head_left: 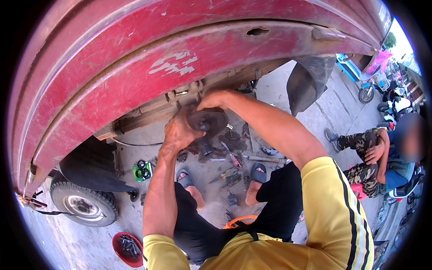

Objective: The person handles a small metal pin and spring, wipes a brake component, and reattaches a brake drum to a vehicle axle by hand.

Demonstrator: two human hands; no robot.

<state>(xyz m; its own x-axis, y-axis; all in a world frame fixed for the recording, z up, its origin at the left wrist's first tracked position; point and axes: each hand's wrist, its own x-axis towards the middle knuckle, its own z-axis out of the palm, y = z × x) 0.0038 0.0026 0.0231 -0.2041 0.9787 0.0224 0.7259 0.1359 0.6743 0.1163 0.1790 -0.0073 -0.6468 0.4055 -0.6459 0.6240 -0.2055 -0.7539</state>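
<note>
Below the red vehicle panel (pixel 270 47), a round dark metal part (pixel 215 120) with a raised centre is held between my hands, slightly smeared by motion. My left hand (pixel 180 129) grips its left side, the thumb lying across its face and the other fingers mostly hidden. At the upper edge, my right hand (pixel 215 100) is closed with its fingers bent down against the part; their tips are blurred. Just above, a brown frame rail (pixel 153 110) runs under the panel, with a small shiny fitting (pixel 181 92) on it.
Tools and dark parts lie by my sandalled feet, among them a metal bar (pixel 265 159). A green box (pixel 142 171) and red bowl (pixel 128 249) of metal pieces stand left, near a wheel (pixel 83 203). Dark flaps hang nearby. A person (pixel 382 153) sits right, before motorbikes.
</note>
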